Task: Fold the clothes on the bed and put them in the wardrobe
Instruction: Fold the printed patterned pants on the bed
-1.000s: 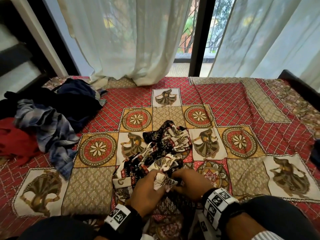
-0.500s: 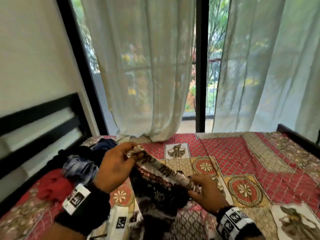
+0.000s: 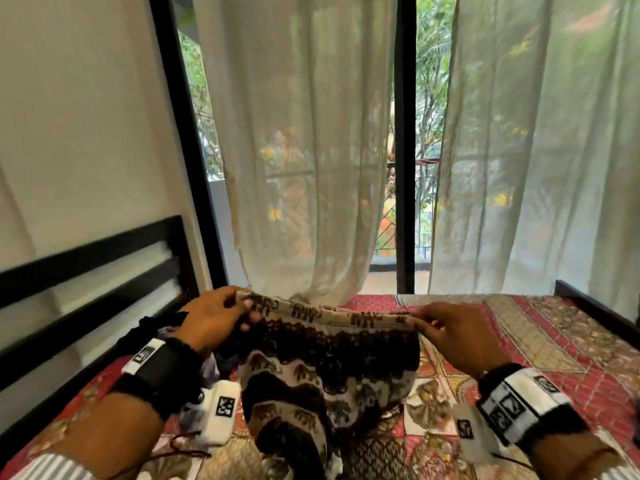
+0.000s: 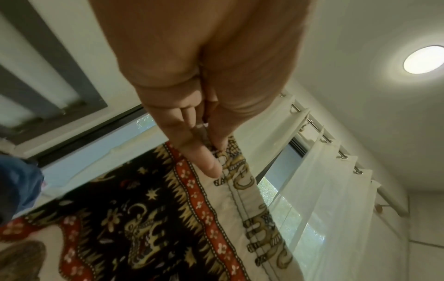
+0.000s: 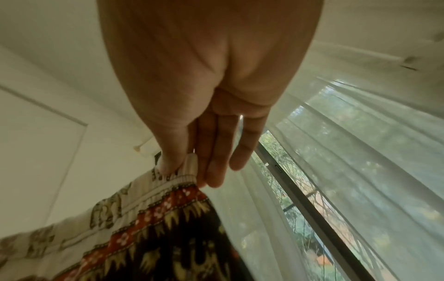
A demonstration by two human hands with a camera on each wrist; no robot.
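A black, cream and red elephant-print garment (image 3: 329,368) hangs above the bed, stretched by its cream waistband between my hands. My left hand (image 3: 239,306) pinches the band's left end, thumb against fingers (image 4: 211,163). My right hand (image 3: 420,320) pinches the right end with thumb and forefinger (image 5: 168,163), the other fingers straight. The printed cloth (image 4: 149,228) (image 5: 153,228) falls below the band toward my lap. A heap of dark clothes (image 3: 156,327) lies behind my left wrist, mostly hidden.
The bed's red patterned cover (image 3: 554,341) stretches to the right. A black slatted headboard (image 3: 90,258) runs along the left wall. White sheer curtains (image 3: 304,150) and a black window frame (image 3: 405,143) stand beyond the bed. No wardrobe is in view.
My hands lifted the garment off the bed and moved apart, pulling the waistband out level. The head view swung up from the bed toward the window.
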